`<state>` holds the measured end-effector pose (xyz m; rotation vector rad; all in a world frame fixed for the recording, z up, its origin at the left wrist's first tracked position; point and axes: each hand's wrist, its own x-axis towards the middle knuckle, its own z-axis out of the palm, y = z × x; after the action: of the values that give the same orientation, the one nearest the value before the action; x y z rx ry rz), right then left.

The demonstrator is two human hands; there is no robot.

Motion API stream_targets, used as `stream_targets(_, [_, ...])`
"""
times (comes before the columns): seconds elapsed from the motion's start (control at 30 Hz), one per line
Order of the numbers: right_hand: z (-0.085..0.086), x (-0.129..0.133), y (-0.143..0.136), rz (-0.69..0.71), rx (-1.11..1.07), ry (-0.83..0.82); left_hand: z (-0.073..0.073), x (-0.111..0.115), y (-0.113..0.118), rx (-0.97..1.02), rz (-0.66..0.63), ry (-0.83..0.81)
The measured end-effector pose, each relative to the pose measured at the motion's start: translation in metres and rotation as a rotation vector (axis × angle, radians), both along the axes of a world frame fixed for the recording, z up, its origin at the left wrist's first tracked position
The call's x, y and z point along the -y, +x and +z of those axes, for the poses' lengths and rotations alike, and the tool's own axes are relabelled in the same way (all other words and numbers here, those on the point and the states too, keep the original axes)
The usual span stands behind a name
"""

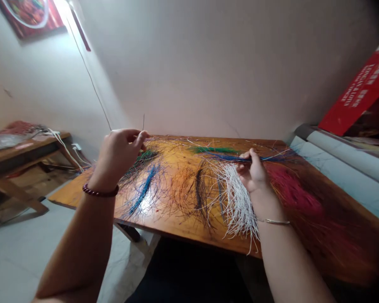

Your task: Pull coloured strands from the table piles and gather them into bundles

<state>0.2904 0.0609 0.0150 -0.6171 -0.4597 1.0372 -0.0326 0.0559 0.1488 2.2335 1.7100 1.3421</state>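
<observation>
Left of the frame's centre, the left hand (121, 153) is raised above the wooden bench (177, 225), its grip pinched shut, thumb against forefinger, on a thin dark strand (143, 122) that stands up from the fingertips against the pale wall. A bead bracelet (100, 192) circles that wrist. To the right of centre, the right hand (254, 172) rests low over the bench with its grip closed on a bundle of blue strands (230, 158) that runs sideways across the upper middle of the benchtop; a thin bangle (273, 221) sits on this wrist. Just beside and under the right hand lies a fan of white strands (238, 202), reaching the near edge of the bench. Red strands (290, 191) spread to the right of it, green strands (213, 149) lie near the far edge, and orange strands (181, 189) and another blue tuft (143, 189) are scattered across the middle. A red box (358, 90) leans at the upper right, and a second wooden table (22, 151) stands at the left edge.
</observation>
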Motion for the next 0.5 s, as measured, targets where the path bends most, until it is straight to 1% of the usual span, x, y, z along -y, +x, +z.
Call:
stream_targets(0.03, [-0.001,-0.001,-0.003,-0.002,0.033,-0.006,0.001,-0.006,-0.006,-0.191,0.132,0.007])
stream_targets(0.07, [-0.002,-0.002,-0.006,-0.003,0.068,-0.011,-0.002,-0.015,-0.011,-0.352,0.268,-0.003])
stream_targets(0.1, [-0.003,-0.002,-0.009,-0.005,0.103,-0.016,-0.009,-0.026,-0.014,-0.463,0.403,-0.058])
stream_targets(0.13, [-0.005,-0.003,-0.011,-0.008,0.141,-0.022,-0.019,-0.038,-0.015,-0.537,0.489,-0.129])
stream_targets(0.17, [-0.006,-0.004,-0.013,-0.012,0.177,-0.028,-0.031,-0.051,-0.016,-0.594,0.519,-0.212])
stream_targets(0.2, [-0.008,-0.005,-0.015,-0.013,0.214,-0.036,-0.045,-0.062,-0.015,-0.635,0.505,-0.298])
stream_targets(0.27, [-0.012,-0.006,-0.018,-0.004,0.285,-0.061,-0.070,-0.080,-0.011,-0.653,0.466,-0.441])
stream_targets(0.3, [-0.013,-0.007,-0.019,0.004,0.322,-0.079,-0.080,-0.085,-0.006,-0.638,0.448,-0.467])
stream_targets(0.37, [-0.015,-0.007,-0.023,0.018,0.391,-0.106,-0.095,-0.087,0.009,-0.518,0.376,-0.355])
stream_targets(0.4, [-0.015,-0.007,-0.024,0.026,0.423,-0.111,-0.100,-0.086,0.020,-0.416,0.284,-0.277])
stream_targets(0.43, [-0.016,-0.007,-0.026,0.035,0.453,-0.111,-0.105,-0.083,0.032,-0.293,0.134,-0.230])
stream_targets(0.5, [-0.016,-0.006,-0.028,0.063,0.508,-0.104,-0.113,-0.076,0.060,-0.019,-0.298,-0.261])
